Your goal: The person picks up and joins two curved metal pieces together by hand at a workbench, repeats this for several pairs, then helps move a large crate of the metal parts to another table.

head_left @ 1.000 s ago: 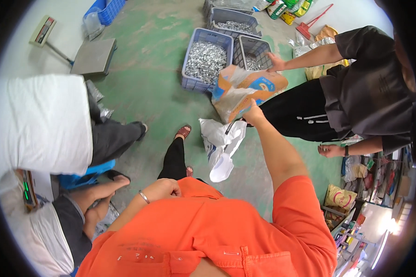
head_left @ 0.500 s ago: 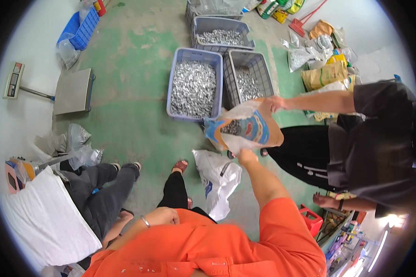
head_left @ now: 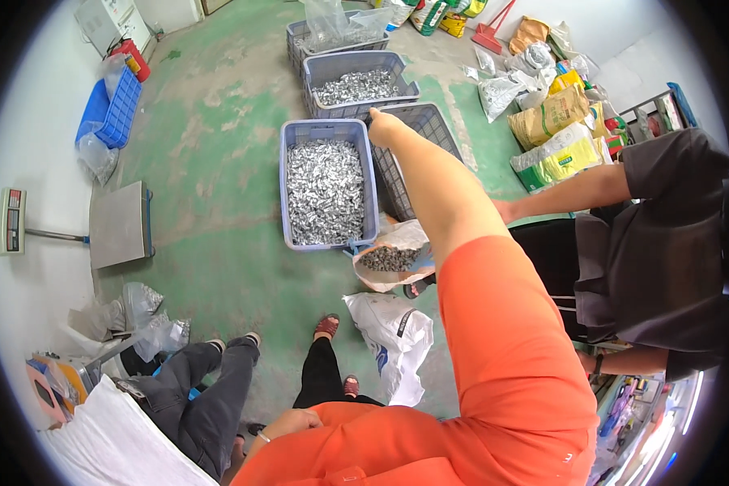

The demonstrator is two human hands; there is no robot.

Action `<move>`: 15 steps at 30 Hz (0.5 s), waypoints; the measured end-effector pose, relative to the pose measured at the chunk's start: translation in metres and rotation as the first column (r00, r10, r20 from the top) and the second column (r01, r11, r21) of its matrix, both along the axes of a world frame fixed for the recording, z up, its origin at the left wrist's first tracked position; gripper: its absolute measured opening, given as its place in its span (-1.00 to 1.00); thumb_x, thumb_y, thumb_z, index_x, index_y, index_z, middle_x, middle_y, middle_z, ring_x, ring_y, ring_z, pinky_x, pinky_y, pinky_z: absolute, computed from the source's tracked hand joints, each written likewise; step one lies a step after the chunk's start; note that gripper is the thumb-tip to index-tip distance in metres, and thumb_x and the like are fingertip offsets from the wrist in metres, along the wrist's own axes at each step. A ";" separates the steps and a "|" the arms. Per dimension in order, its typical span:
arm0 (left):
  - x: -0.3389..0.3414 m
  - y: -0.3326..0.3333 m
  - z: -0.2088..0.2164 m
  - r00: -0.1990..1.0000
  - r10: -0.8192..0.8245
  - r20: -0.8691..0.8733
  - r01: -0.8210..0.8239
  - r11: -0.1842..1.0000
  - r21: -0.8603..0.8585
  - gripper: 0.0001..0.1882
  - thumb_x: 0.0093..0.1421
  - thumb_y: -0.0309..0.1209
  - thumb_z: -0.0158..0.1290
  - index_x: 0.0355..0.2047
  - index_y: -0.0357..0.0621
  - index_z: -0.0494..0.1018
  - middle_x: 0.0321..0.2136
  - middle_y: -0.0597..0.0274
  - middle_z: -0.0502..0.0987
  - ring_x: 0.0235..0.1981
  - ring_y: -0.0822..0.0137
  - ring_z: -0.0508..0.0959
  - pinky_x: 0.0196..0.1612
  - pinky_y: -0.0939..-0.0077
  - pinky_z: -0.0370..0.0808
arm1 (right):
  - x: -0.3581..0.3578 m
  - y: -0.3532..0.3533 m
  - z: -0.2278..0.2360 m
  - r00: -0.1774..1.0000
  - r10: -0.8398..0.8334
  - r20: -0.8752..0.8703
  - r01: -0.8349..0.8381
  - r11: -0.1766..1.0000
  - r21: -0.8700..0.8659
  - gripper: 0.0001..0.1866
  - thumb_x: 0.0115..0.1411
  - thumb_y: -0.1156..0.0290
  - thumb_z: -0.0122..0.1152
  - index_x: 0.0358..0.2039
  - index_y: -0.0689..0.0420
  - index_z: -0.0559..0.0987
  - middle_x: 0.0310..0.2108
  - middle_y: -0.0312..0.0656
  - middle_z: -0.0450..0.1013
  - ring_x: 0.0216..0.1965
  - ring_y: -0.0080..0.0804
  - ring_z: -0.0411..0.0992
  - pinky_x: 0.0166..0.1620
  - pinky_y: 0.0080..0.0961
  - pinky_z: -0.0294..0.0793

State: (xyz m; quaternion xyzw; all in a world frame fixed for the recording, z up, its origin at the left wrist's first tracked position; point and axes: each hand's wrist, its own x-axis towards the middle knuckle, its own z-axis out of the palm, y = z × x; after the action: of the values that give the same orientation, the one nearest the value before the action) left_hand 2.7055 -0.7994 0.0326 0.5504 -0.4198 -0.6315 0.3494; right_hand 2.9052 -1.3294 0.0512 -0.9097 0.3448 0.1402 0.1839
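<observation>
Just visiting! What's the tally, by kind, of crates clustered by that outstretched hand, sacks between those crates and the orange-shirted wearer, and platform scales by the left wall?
Plastic crates: 4
Open sack with small grey pieces: 1
White sack: 1
Platform scale: 1
Total: 7

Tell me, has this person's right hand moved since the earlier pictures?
Yes. Judged against the grey crate, the right hand has moved forward, from the near side of the bag to near the crate's far end.
</observation>
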 end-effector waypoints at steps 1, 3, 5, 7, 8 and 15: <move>0.003 0.001 0.000 1.000 0.012 -0.019 -0.012 1.000 -0.002 -0.90 -0.10 -0.49 0.02 -0.51 -0.18 0.48 -0.50 0.21 0.48 -0.46 0.26 0.49 -0.42 0.52 0.39 | 0.009 -0.007 -0.010 0.999 0.023 -0.032 -0.025 0.998 -0.064 -0.34 -0.01 0.52 -0.09 0.17 0.12 0.05 -0.10 0.05 0.35 -0.19 -0.17 0.42 -0.18 -0.35 0.41; 0.002 0.004 0.000 0.998 0.038 -0.042 -0.038 0.999 0.007 -0.90 -0.10 -0.49 0.02 -0.50 -0.18 0.47 -0.50 0.20 0.48 -0.46 0.26 0.49 -0.42 0.52 0.39 | 0.027 -0.009 -0.028 0.998 0.019 -0.067 -0.023 0.997 -0.068 -0.37 0.04 0.44 -0.11 0.18 0.02 0.05 -0.01 -0.05 0.28 -0.07 -0.19 0.33 -0.07 -0.35 0.34; 0.002 0.007 0.001 0.997 0.048 -0.058 -0.047 0.999 0.014 -0.90 -0.10 -0.49 0.02 -0.50 -0.18 0.47 -0.50 0.20 0.48 -0.46 0.25 0.49 -0.42 0.52 0.39 | 0.036 -0.023 -0.056 0.989 0.028 -0.147 -0.035 0.998 -0.049 -0.44 0.15 0.30 -0.17 0.18 -0.06 0.04 0.08 -0.11 0.20 0.07 -0.20 0.22 0.08 -0.36 0.20; 0.004 0.007 -0.002 0.996 0.013 -0.083 -0.013 1.000 -0.007 -0.90 -0.10 -0.49 0.02 -0.50 -0.18 0.47 -0.49 0.19 0.48 -0.46 0.25 0.49 -0.42 0.52 0.39 | 0.021 -0.067 -0.101 0.715 0.448 -0.537 -0.627 0.751 -0.207 -0.47 0.12 0.38 -0.16 0.15 0.04 0.12 -0.02 -0.09 0.29 -0.02 -0.21 0.30 0.03 -0.29 0.24; 0.004 0.006 -0.002 0.996 0.021 -0.087 -0.021 1.000 -0.007 -0.90 -0.10 -0.49 0.02 -0.50 -0.18 0.47 -0.49 0.19 0.48 -0.46 0.25 0.49 -0.42 0.52 0.39 | 0.024 -0.065 -0.097 0.440 0.525 -0.729 -0.853 0.497 -0.157 -0.48 0.11 0.42 -0.16 0.13 0.09 0.15 -0.07 -0.07 0.34 -0.07 -0.21 0.33 0.01 -0.25 0.26; -0.008 -0.009 -0.007 0.998 0.017 -0.068 -0.021 0.998 -0.057 -0.89 -0.10 -0.50 0.02 -0.50 -0.18 0.47 -0.49 0.17 0.47 -0.46 0.23 0.49 -0.42 0.51 0.40 | -0.034 0.030 0.010 0.974 0.154 -0.168 -0.137 0.985 0.106 -0.58 0.02 0.42 -0.08 -0.06 0.16 0.29 -0.28 0.02 0.44 -0.34 -0.15 0.43 -0.26 -0.25 0.43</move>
State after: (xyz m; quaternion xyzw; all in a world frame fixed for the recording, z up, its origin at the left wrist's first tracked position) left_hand 2.6980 -0.8088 0.0259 0.5223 -0.4207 -0.6339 0.3851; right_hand 2.8709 -1.2997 0.0616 -0.9070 0.2851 0.2490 0.1843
